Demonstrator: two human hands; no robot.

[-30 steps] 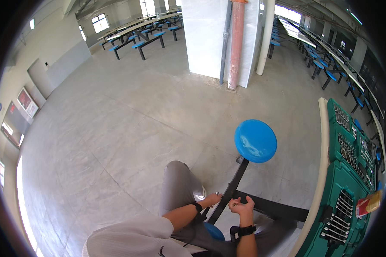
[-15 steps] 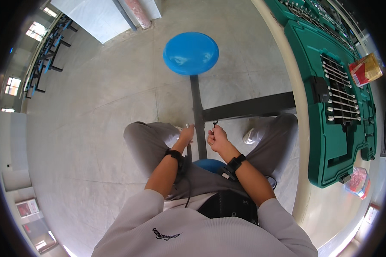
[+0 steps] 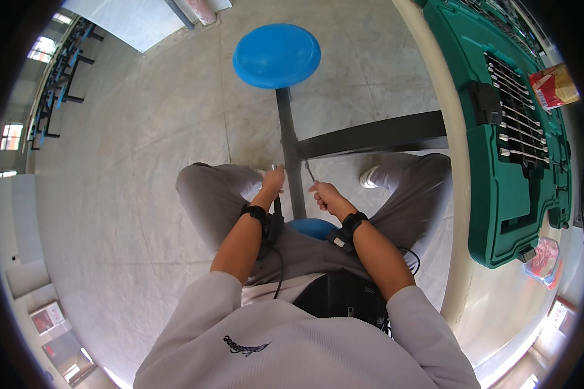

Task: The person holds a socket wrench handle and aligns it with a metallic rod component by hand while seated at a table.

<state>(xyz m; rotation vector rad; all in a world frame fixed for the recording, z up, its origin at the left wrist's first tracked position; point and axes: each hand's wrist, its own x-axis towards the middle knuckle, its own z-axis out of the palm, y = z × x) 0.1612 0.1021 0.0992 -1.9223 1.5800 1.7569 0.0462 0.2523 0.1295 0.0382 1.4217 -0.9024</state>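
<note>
Down between the person's knees, both hands meet at a dark metal bar (image 3: pixel 291 162) that runs from near the body out to a far blue round seat (image 3: pixel 276 55). The left hand (image 3: pixel 272 183) sits just left of the bar, fingers curled shut around a small shiny tool (image 3: pixel 274 167) whose tip pokes up out of the fist, right next to the bar. The right hand (image 3: pixel 326 196) is just right of the bar, also closed tight, and it holds a thin silver wrench (image 3: pixel 309 171) that slants up and left toward the bar. The wrench sticks out past the far side of the fingers (its end is too small to see whether it touches the bar). Both hands are close together, with only the bar between them.

Each wrist wears a black band, and a black cord hangs down from the left one. A second blue seat (image 3: pixel 313 227) peeks out under the person, near the wrists. Another dark bar (image 3: pixel 376 135) crosses to the right, under a pale table edge (image 3: pixel 457 194). On that table, well to the right of the hands, lies an open green tool case (image 3: pixel 506 214) with rows of silver wrenches in it. A red packet (image 3: pixel 553 87) lies farther right, beyond the case.
</note>
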